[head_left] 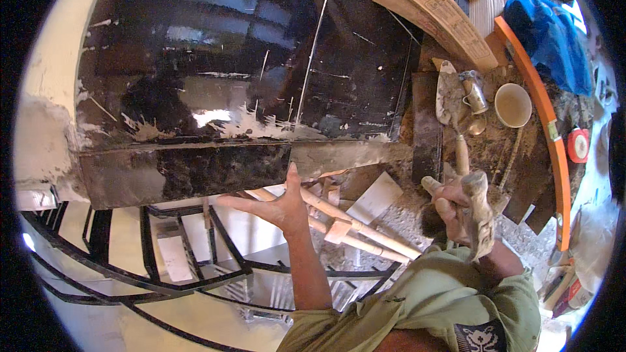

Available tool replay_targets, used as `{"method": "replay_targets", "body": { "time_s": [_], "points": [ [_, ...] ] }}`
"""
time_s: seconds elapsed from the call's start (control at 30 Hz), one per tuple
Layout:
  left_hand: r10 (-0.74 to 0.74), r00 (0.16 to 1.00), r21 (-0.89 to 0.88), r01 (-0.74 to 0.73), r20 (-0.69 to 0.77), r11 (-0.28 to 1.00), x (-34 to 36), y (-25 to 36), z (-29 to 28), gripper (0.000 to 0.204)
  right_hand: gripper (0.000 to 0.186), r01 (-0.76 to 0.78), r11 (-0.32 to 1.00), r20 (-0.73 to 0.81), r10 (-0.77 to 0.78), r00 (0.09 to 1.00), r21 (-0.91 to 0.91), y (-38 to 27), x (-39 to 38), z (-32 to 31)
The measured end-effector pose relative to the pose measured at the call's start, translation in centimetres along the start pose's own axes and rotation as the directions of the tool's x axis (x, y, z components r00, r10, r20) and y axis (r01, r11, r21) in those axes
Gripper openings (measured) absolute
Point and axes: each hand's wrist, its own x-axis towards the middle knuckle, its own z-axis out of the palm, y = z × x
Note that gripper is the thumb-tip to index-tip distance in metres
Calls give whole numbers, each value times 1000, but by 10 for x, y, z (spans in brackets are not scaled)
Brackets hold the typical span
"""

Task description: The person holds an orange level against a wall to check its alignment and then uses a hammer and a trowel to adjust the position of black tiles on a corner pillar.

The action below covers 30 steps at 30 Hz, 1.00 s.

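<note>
My left hand [283, 208] has its thumb and fingers spread. The thumb tip touches the right end of a narrow dark tile strip [215, 168], and a finger reaches along the strip's lower edge. This strip lies along the front edge of a glossy black slab [254, 58] smeared with pale mortar. To its right is a bare greyish mortar face [345, 156]. My right hand [451, 212] is closed round a short wooden handle, holding a hammer [479, 212] with a mortar-crusted head. The hammer is raised to the right, apart from the tile strip.
On the right are a trowel [448, 94], a metal mug [475, 101], a beige bucket [512, 105], an orange level [548, 127], a red tape measure [578, 145], a cardboard box [443, 16] and a blue bag [548, 42]. Black railings [156, 280] and wooden poles [358, 225] stand below.
</note>
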Motion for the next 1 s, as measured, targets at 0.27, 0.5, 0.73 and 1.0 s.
{"method": "replay_targets", "body": {
  "time_s": [0.27, 0.5, 0.73, 1.0],
  "points": [
    [130, 991, 59, -130, 1, 990, 10, 8, -1, 140, 25, -429, 492, 107, 555, 825, 758, 24, 13, 24],
    [225, 974, 214, -225, 23, 951, 11, -1, -7, 143, 32, -424, 724, -29, 522, 853, 544, 37, 18, 38],
    [300, 954, 188, -296, 9, 936, 15, -1, -10, 144, 48, -489, 524, 108, 598, 794, 698, 39, 15, 69],
    [337, 927, 319, -373, 165, 871, 19, 0, -33, 134, 41, -371, 138, 168, 714, 679, 918, 37, 38, 101]
  ]
}}
